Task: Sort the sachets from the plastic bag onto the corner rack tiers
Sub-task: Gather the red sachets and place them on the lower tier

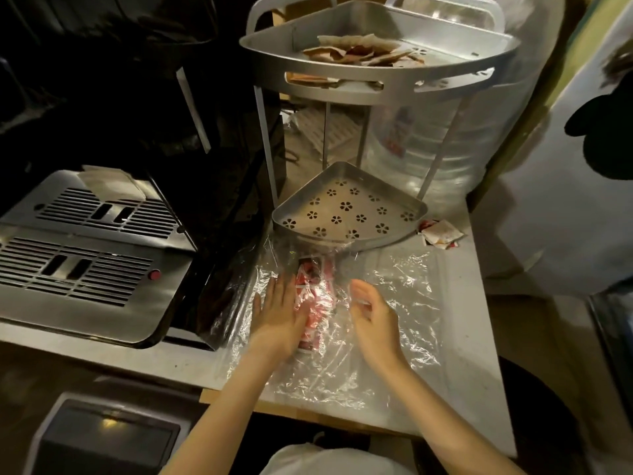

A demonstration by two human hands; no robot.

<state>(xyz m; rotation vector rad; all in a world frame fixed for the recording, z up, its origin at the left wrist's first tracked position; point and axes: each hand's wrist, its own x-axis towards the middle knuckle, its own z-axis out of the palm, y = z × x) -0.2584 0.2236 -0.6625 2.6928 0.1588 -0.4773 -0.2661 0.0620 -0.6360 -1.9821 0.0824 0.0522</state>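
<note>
I see a crinkled clear plastic bag [394, 303] spread flat on the white countertop [476, 337], right in front of the grey metal two-tier corner rack [376, 80]. A pile of red-and-white sachets [317, 296] sits inside the bag, near its far left part, just short of the rack's lower tier.

Left hand [279, 313]: palm down, fingers extended, lying flat on the film at the left edge of the sachet pile, fingertips pointing toward the rack. Not clenched, not gripping anything I can make out. Whether it is under or over the plastic layer, I can't tell.

Right hand [373, 317]: just right of the pile, fingers loosely curled, thumb up. It looks unclenched and hovering at the film; I can't tell if it pinches the plastic.

Lower tier [349, 210]: perforated flower-pattern tray with nothing on it. Upper tier [376, 53]: holds a loose heap of brownish flat sachets [363, 51].

A few more red-and-white packets [440, 233] lie on the counter right of the lower tier, outside the bag.

Left of the bag is a steel-and-black espresso machine [85, 241] with slotted drip grates. Behind the rack stand clear plastic water jugs [445, 152].
</note>
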